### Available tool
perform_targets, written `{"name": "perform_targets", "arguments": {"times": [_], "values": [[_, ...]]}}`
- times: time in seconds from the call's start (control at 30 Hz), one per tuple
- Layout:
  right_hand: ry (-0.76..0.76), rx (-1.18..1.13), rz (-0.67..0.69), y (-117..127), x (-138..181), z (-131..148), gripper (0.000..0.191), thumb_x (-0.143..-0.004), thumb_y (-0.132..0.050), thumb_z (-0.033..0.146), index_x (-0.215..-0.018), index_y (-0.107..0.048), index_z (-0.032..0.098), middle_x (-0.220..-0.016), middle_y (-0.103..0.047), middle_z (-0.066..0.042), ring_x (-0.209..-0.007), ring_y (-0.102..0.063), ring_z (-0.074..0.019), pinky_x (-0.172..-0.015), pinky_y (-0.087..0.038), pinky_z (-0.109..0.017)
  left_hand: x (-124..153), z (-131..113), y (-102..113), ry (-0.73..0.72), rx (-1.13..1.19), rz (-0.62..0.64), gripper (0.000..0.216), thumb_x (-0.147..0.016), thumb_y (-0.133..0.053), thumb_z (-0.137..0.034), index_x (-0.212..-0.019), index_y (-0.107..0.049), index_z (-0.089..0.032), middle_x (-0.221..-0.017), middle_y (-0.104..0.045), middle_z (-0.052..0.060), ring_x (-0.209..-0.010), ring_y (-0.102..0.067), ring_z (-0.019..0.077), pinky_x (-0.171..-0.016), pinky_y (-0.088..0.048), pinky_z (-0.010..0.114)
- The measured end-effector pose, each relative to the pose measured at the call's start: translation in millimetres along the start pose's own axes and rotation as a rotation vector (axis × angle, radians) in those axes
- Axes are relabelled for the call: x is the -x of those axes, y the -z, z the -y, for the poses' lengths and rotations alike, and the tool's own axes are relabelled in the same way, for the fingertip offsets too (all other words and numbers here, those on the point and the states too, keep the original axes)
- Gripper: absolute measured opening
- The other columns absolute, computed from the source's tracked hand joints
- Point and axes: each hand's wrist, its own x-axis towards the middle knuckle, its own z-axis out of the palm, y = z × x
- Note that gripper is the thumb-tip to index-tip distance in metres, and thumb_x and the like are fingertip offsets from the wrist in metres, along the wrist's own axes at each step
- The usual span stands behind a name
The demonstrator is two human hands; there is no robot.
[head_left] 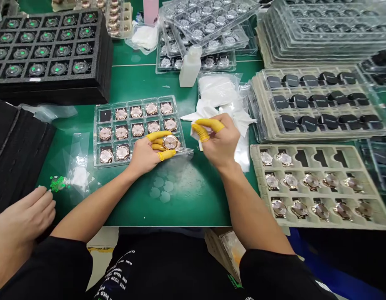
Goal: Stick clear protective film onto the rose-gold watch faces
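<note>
My left hand [147, 152], with yellow finger cots on its fingertips, grips a rose-gold watch head [170, 142] dial up. A clear plastic strip [185, 151] sticks out beside it; whether the hand holds that too I cannot tell. Under and behind this hand lies a clear compartment tray [97, 143] with several similar watch heads, its far-left pocket showing only a black insert. My right hand [222, 137], also in yellow cots, pinches a folded white wiping cloth [196, 132] to the right of the watch head, apart from it.
White cloths [208, 109] and a white bottle [190, 68] stand behind my hands. To the right are a beige tray of watches [258, 166] and stacked trays with black pieces [261, 108]. Black foam trays [105, 62] fill the left. Another person's hand [27, 216] rests near green dots [58, 183].
</note>
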Motion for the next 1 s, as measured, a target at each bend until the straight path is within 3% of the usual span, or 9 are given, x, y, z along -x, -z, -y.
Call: {"name": "perform_targets", "arguments": {"times": [0.1,0.23,0.33,0.47,0.57,0.67,0.8,0.9,1.0], "values": [[-0.169,0.165,0.029,21,-9,-25,0.038,-0.101,-0.057,0.05,-0.116,-0.076,0.021,-0.103,-0.065,-0.013,-0.096,-0.065,-0.0287,-0.085,-0.055,-0.047,-1,1,1,-0.017,-0.034,0.015,0.063,-0.06,-0.092,-0.024,-0.121,-0.077,-0.017,-0.086,-0.073,0.002,-0.074,-0.067,0.0113,-0.074,-0.063,0.025],[-0.451,0.504,0.145,45,-15,-63,0.038,-0.093,-0.063,0.032,-0.124,-0.072,0.012,-0.127,-0.064,-0.024,-0.116,-0.063,-0.0408,-0.103,-0.048,-0.061,-2,3,2,-0.008,-0.01,0.033,0.066,-0.058,-0.093,-0.025,-0.121,-0.076,-0.017,-0.085,-0.071,0.001,-0.073,-0.064,0.0105,-0.072,-0.061,0.024],[-0.602,0.638,0.192,50,-15,-87,0.025,-0.089,-0.065,0.025,-0.108,-0.078,0.015,-0.122,-0.067,-0.025,-0.106,-0.068,-0.0392,-0.098,-0.05,-0.057,-3,3,3,0.001,0.007,0.057,0.068,-0.057,-0.094,-0.024,-0.122,-0.075,-0.017,-0.083,-0.069,0.0,-0.072,-0.064,0.0101,-0.07,-0.06,0.022],[-0.645,0.703,0.178,46,-15,-96,0.017,-0.083,-0.067,0.024,-0.095,-0.077,0.017,-0.104,-0.07,-0.02,-0.1,-0.069,-0.0377,-0.091,-0.053,-0.057,-3,4,3,-0.009,0.007,0.072,0.068,-0.058,-0.094,-0.024,-0.123,-0.075,-0.017,-0.085,-0.07,0.0,-0.072,-0.064,0.0102,-0.07,-0.06,0.023],[-0.516,0.603,0.167,47,-15,-84,0.018,-0.085,-0.066,0.029,-0.097,-0.075,0.018,-0.112,-0.07,-0.019,-0.109,-0.065,-0.037,-0.098,-0.051,-0.057,-3,6,3,-0.016,-0.022,0.069,0.066,-0.06,-0.092,-0.023,-0.123,-0.076,-0.018,-0.086,-0.07,0.001,-0.07,-0.063,0.0091,-0.07,-0.06,0.022],[-0.28,0.321,0.147,43,-14,-54,0.023,-0.095,-0.06,0.039,-0.107,-0.07,0.021,-0.121,-0.071,-0.015,-0.116,-0.062,-0.0326,-0.1,-0.051,-0.053,-4,8,4,-0.029,-0.058,0.067,0.064,-0.063,-0.091,-0.023,-0.125,-0.076,-0.019,-0.087,-0.072,0.002,-0.072,-0.066,0.0099,-0.071,-0.059,0.023],[0.029,-0.093,0.262,25,-4,-3,0.016,-0.098,-0.064,0.04,-0.101,-0.066,0.026,-0.107,-0.075,-0.008,-0.103,-0.067,-0.0268,-0.093,-0.05,-0.046,-4,10,4,-0.041,-0.042,0.075,0.064,-0.064,-0.091,-0.024,-0.126,-0.075,-0.019,-0.088,-0.074,0.002,-0.074,-0.069,0.0119,-0.071,-0.061,0.023],[0.259,-0.119,0.376,14,4,21,0.004,-0.095,-0.069,0.028,-0.099,-0.07,0.028,-0.1,-0.078,-0.005,-0.103,-0.065,-0.0267,-0.092,-0.041,-0.047,-4,10,4,-0.027,0.005,0.115,0.068,-0.064,-0.091,-0.022,-0.129,-0.073,-0.018,-0.098,-0.078,0.005,-0.079,-0.073,0.0138,-0.077,-0.063,0.026],[0.324,-0.086,0.412,12,9,27,0.018,-0.095,-0.067,0.018,-0.107,-0.073,0.03,-0.103,-0.078,-0.004,-0.103,-0.062,-0.0268,-0.088,-0.037,-0.046,-3,10,2,-0.019,0.022,0.114,0.069,-0.065,-0.091,-0.023,-0.131,-0.072,-0.017,-0.103,-0.079,0.007,-0.083,-0.076,0.0159,-0.081,-0.065,0.028]]}}
